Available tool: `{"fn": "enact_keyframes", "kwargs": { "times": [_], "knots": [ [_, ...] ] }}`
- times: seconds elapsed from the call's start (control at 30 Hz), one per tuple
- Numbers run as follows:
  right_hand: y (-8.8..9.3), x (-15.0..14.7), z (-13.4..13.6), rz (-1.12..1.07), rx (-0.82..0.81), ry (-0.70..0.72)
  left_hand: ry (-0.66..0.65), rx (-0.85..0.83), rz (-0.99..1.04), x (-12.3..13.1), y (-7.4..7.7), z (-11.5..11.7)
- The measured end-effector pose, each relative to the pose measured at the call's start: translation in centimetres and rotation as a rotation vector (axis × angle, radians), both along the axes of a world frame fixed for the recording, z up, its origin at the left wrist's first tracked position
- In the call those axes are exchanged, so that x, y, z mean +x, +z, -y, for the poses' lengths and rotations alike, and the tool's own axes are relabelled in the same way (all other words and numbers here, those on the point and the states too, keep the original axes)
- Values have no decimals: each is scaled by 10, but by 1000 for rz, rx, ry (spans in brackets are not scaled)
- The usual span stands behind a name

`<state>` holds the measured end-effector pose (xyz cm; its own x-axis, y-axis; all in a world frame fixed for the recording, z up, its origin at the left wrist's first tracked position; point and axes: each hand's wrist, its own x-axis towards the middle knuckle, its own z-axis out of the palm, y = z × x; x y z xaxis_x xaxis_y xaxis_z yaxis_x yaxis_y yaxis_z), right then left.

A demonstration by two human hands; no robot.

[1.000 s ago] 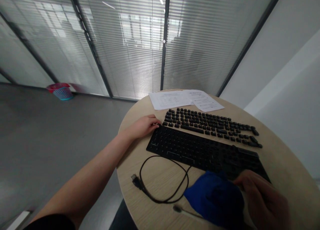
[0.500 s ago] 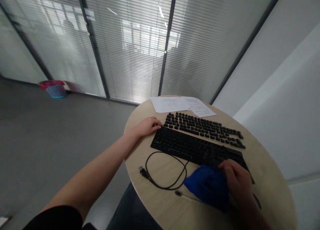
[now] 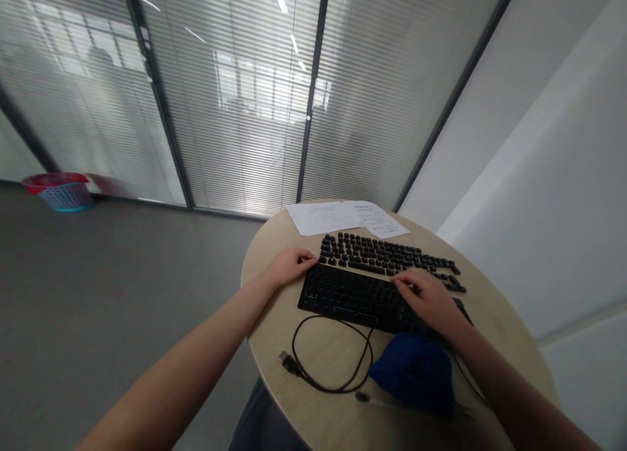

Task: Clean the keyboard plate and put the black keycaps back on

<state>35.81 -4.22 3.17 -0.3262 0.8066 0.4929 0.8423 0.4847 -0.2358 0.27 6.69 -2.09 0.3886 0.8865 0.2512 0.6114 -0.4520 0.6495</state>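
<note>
Keycaps [image 3: 366, 267] lie behind the keyboard [image 3: 347, 295], the cable [image 3: 337, 391] in front.

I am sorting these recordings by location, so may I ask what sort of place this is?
Probably an office or meeting room: glass partition with slatted blinds, round-edged table and printed sheets suggest it.

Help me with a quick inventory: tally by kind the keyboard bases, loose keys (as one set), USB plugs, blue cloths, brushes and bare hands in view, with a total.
Keyboard base: 1
Loose keys, as one set: 1
USB plug: 1
Blue cloth: 1
Brush: 1
Hands (left hand, right hand): 2
Total: 7
</note>
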Motion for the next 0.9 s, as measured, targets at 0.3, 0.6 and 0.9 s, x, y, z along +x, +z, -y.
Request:
{"fn": "enact_keyframes", "kwargs": {
  "times": [0.3, 0.6, 0.9],
  "knots": [
    [12, -16, -56, 48, -18, 60, -19, -51, -35, -3, 3, 3],
    [24, 24, -48, 24, 75, -2, 73, -3, 54, -7, 1, -5],
    [-40, 188, -26, -430, 183, -625, 162, 166, -66, 12, 32, -38]
  ]
}}
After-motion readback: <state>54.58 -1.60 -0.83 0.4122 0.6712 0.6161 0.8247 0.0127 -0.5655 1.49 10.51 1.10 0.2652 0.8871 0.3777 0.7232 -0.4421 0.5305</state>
